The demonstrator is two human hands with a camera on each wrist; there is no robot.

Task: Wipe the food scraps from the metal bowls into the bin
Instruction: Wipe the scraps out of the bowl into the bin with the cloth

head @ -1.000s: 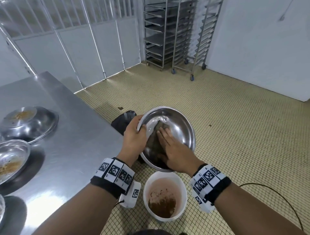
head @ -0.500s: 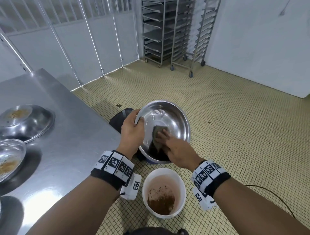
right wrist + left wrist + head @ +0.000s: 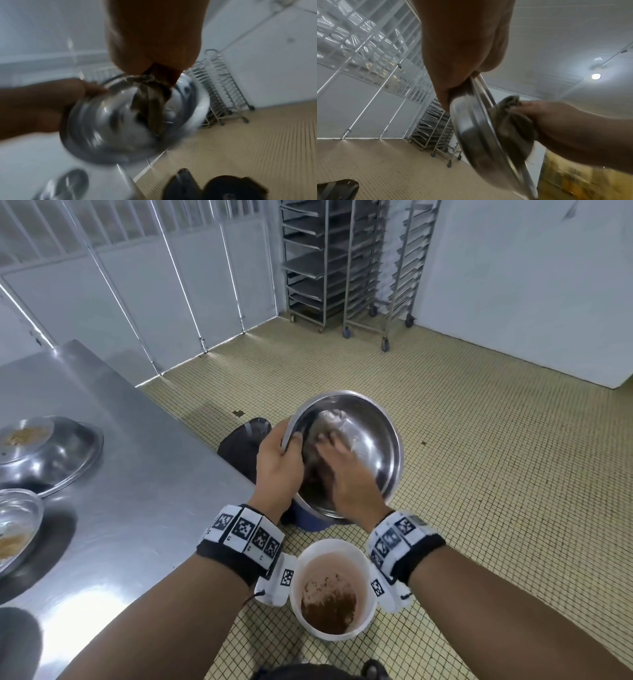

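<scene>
One tilted metal bowl [image 3: 370, 440]: left hand [image 3: 279, 470] pinches its rim, thumb inside; right hand [image 3: 352, 477] clutches a grey cloth [image 3: 511, 119] against the interior, fingers curled.

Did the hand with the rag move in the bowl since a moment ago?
Yes. The right hand slid its rag up the bowl, farther from the white bin on the floor.

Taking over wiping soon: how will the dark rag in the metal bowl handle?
Probably floppy: the dark crumpled rag bunches in folds under the right hand. Likely light: one hand presses it. May slide easily on the shiny metal bowl.
</scene>
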